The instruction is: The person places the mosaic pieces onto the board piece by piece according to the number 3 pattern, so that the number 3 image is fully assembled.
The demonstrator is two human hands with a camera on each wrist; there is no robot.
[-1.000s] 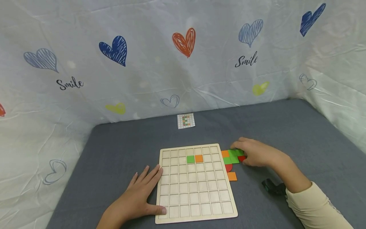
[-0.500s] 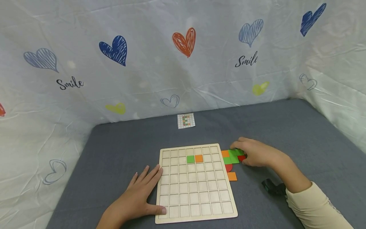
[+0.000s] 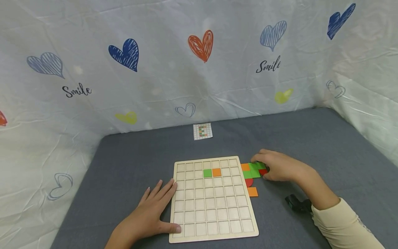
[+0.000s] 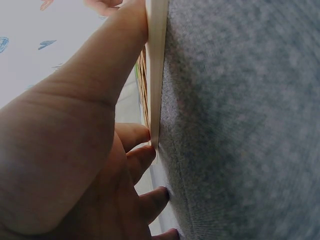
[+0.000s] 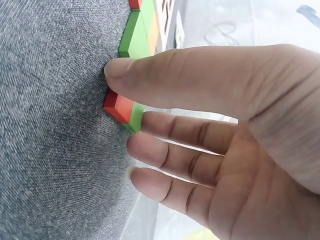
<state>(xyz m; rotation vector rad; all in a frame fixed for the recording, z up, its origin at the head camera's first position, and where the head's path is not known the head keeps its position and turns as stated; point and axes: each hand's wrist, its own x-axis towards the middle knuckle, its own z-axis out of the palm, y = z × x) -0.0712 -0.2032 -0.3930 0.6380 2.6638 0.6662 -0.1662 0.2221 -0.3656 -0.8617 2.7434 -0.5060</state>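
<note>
The left hand (image 3: pixel 144 214) rests spread at the left edge of a wooden grid board (image 3: pixel 183 238), its thumb lying over the lower-left corner. One green square (image 3: pixel 207 173) and one orange square (image 3: pixel 216 172) sit side by side in the board's second row. Beyond the right edge, the right hand (image 3: pixel 284 167) touches a group of tiles, including a green tile (image 3: pixel 255 173) and a red tile (image 3: pixel 262 172). In the right wrist view, the thumb lies by the red tile (image 5: pixel 120 107), with slightly bent fingers beside the green tile (image 5: pixel 136 119); the index finger is hidden.
A small printed grid card (image 3: pixel 202 131) lies behind the board. An orange tile (image 3: pixel 253 192) and a rounded red piece (image 3: pixel 248 182) are at the board's right edge. A dark object (image 3: pixel 296 204) is beside the right forearm. A heart-patterned curtain (image 3: pixel 155 86) hangs behind the table.
</note>
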